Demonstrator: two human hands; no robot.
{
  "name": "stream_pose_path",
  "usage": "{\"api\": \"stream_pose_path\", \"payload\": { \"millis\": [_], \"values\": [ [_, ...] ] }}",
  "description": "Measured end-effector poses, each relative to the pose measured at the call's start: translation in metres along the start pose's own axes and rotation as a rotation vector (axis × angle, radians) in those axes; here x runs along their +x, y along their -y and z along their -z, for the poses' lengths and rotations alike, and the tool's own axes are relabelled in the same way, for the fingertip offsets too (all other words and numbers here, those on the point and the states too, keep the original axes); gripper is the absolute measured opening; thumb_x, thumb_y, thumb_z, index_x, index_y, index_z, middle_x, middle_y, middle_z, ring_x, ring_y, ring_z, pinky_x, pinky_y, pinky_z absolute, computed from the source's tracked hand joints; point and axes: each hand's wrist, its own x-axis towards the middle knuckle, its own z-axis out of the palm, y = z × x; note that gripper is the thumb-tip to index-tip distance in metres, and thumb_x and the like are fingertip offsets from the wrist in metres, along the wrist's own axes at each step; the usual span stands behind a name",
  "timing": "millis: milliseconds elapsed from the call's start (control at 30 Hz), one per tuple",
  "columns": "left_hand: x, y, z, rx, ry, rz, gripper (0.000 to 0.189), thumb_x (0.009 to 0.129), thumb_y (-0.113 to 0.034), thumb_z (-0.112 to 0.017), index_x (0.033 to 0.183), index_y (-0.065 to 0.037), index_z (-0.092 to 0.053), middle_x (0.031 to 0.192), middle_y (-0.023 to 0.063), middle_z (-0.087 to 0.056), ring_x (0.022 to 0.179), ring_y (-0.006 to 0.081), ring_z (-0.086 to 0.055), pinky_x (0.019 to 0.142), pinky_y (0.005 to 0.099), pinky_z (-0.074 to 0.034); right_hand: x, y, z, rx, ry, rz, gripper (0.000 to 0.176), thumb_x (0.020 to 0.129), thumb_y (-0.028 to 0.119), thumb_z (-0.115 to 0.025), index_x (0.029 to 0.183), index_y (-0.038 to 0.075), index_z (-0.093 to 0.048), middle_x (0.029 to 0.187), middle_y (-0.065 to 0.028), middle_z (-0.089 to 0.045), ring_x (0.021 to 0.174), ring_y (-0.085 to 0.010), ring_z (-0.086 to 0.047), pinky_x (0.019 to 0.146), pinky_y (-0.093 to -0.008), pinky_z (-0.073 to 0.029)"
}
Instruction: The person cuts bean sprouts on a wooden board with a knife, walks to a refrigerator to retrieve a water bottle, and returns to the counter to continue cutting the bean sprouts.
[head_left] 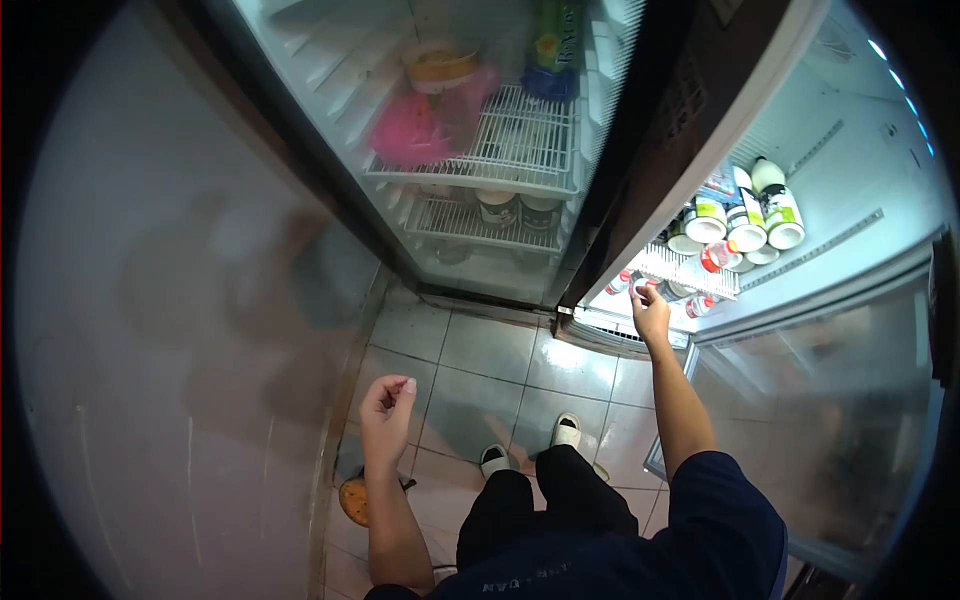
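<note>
My right hand [652,314] reaches into the open lit fridge on the right, its fingers curled at the lower level beside small bottles with red caps. A red-capped bottle [619,282] lies just left of the fingertips, and another bottle [699,306] lies to their right. Whatever the fingers pinch is too small to make out. My left hand [388,412] hangs over the tiled floor with its fingers curled in and the thumb against them; I see nothing held. Above the right hand, a red-capped bottle [718,256] rests on the wire shelf [672,266].
White-and-green bottles [783,217] are stacked on the fridge shelf. The open glass door [800,420] stands at my right. A closed glass-fronted fridge [480,270] holds a pink bag [410,130] and tubs [497,208]. A wall [200,330] runs along the left; an orange object [354,500] lies on the floor.
</note>
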Motion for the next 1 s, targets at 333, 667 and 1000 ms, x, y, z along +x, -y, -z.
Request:
{"api": "stream_pose_path", "payload": {
  "millis": [333, 667, 1000],
  "values": [
    [-0.019, -0.053, 0.011, -0.079, 0.206, -0.117, 0.011, 0.094, -0.010, -0.066, 0.098, -0.001, -0.064, 0.083, -0.0037, -0.060, 0.075, 0.0040, -0.051, 0.069, 0.0194, -0.041, -0.126, 0.120, 0.168, 0.189, -0.437, 0.168, 0.016, 0.088, 0.016, -0.074, 0.094, 0.001, -0.074, 0.078, -0.0109, -0.073, 0.069, -0.0129, -0.067, 0.066, -0.0272, -0.052],
    [-0.083, -0.106, -0.044, -0.097, 0.459, -0.243, 0.011, 0.095, -0.011, -0.064, 0.101, -0.002, -0.064, 0.085, -0.0017, -0.060, 0.079, 0.0070, -0.055, 0.074, 0.0211, -0.043, -0.295, 0.180, 0.367, -0.389, -1.142, 0.627, 0.010, 0.083, -0.002, -0.073, 0.092, 0.001, -0.075, 0.101, -0.0117, -0.074, 0.091, -0.0215, -0.070, 0.080, -0.0301, -0.053],
    [-0.187, -0.116, -0.103, -0.153, 0.444, -0.252, 0.011, 0.096, -0.012, -0.063, 0.102, -0.002, -0.064, 0.086, -0.0012, -0.061, 0.080, 0.0070, -0.055, 0.074, 0.0217, -0.043, -0.377, 0.100, 0.472, -0.287, -1.505, 0.356, 0.057, 0.096, 0.014, -0.058, 0.147, 0.003, -0.033, 0.130, -0.0093, -0.056, 0.114, -0.0242, -0.052, 0.091, -0.0294, -0.041]
  ]
}}
